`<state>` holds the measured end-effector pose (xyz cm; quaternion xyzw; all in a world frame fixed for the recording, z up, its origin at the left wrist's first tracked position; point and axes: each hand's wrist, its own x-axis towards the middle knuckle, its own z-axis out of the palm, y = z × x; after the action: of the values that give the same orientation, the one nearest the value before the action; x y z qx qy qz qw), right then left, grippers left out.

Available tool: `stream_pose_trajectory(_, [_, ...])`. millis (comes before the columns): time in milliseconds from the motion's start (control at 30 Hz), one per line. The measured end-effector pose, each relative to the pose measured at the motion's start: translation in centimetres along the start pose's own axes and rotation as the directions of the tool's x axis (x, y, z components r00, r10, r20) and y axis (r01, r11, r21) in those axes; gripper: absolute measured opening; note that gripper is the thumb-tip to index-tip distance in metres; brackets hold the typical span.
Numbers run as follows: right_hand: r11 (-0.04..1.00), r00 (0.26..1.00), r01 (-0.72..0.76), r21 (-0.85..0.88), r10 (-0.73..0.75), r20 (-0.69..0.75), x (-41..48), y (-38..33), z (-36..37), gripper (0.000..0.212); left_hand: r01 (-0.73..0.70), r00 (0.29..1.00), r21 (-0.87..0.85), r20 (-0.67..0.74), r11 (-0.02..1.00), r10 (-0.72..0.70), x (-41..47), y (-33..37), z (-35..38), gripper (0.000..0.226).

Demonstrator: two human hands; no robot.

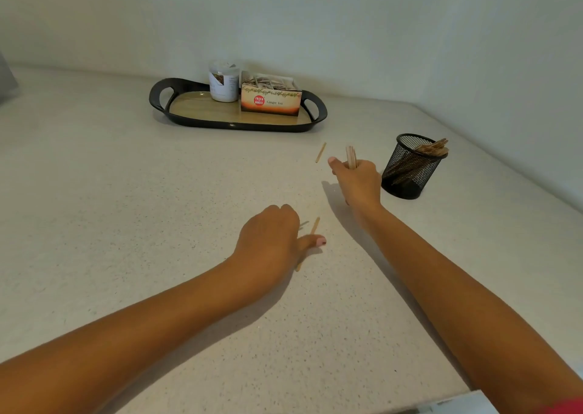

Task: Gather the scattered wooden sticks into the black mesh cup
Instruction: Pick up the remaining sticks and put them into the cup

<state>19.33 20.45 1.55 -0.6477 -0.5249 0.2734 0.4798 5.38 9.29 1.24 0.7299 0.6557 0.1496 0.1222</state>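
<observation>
On the pale speckled tabletop (pixel 126 192) the black mesh cup (pixel 410 173) stands at the right, already holding a sheaf of wooden sticks that lean toward its far right rim. The right hand (pixel 358 181) is closed around a small bundle of sticks (pixel 350 157), their tips standing up out of the fist, and it sits just to the left of the cup, near it but not touching. One loose stick (pixel 320 152) lies on the tabletop just beyond and to the left of that hand, its long axis running away from the person and slightly to the right; the right hand is plainly the nearer one to it. The left hand (pixel 271 240) is nearer the person, curled down over another stick (pixel 310 240), whose far end shows past the thumb and whose near end pokes out below the palm; it looks pinched, though the fingers hide the actual contact. That stick lies on much the same slant. The cup is to the right and farther away from the left hand, so its load probably has to cross behind the right arm or be passed over.
</observation>
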Motion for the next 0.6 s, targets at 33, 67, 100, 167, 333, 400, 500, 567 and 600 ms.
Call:
stream_pose_trajectory(33, [0.998, 1.0, -0.002, -0.061, 0.003, 0.005, 0.7, 0.1, 0.3, 0.029, -0.007, 1.0, 0.02, -0.014, 1.0, 0.008, 0.0, 0.2, 0.3, 0.062])
stream_pose_trajectory(67, [0.992, 1.0, -0.008, -0.122, 0.008, 0.001, 1.4, 0.1, 0.7, 0.031, -0.013, 1.0, 0.048, -0.021, 0.999, 0.014, 0.0, 0.4, 0.5, 0.063])
stream_pose_trajectory(100, [0.983, 1.0, -0.016, -0.181, 0.015, -0.008, 2.2, 0.1, 1.1, 0.033, -0.018, 0.999, 0.07, -0.028, 0.997, 0.02, 0.1, 0.4, 0.7, 0.062])
stream_pose_trajectory(167, [0.955, 1.0, -0.005, -0.297, -0.004, -0.03, 3.5, -0.2, 2.0, 0.03, -0.025, 0.999, 0.088, -0.046, 0.996, 0.029, 0.5, 0.1, 0.9, 0.052])
stream_pose_trajectory(333, [0.827, 0.992, 0.115, -0.55, -0.127, 0.016, 5.8, -1.2, 4.2, 0.027, -0.065, 0.992, 0.141, -0.096, 0.988, 0.079, 1.2, -0.6, 0.7, 0.025])
stream_pose_trajectory(400, [0.809, 0.988, 0.155, -0.568, -0.135, 0.077, 6.4, -1.2, 4.9, 0.029, -0.104, 0.988, 0.175, -0.092, 0.979, 0.121, 1.3, -0.9, 0.6, 0.022])
stream_pose_trajectory(500, [0.802, 0.974, 0.224, -0.554, -0.175, 0.142, 7.1, -1.1, 5.3, 0.024, -0.139, 0.988, 0.155, -0.04, 0.978, 0.147, 1.5, -1.2, 0.0, 0.02])
stream_pose_trajectory(567, [0.804, 0.957, 0.285, -0.523, -0.208, 0.203, 7.2, -1.1, 5.2, 0.019, -0.151, 0.988, 0.141, 0.034, 0.978, 0.148, 1.6, -1.1, -0.4, 0.017])
stream_pose_trajectory(600, [0.806, 0.945, 0.315, -0.501, -0.22, 0.242, 7.1, -1.2, 5.0, 0.016, -0.158, 0.987, 0.153, 0.058, 0.976, 0.151, 1.7, -1.1, -0.5, 0.013])
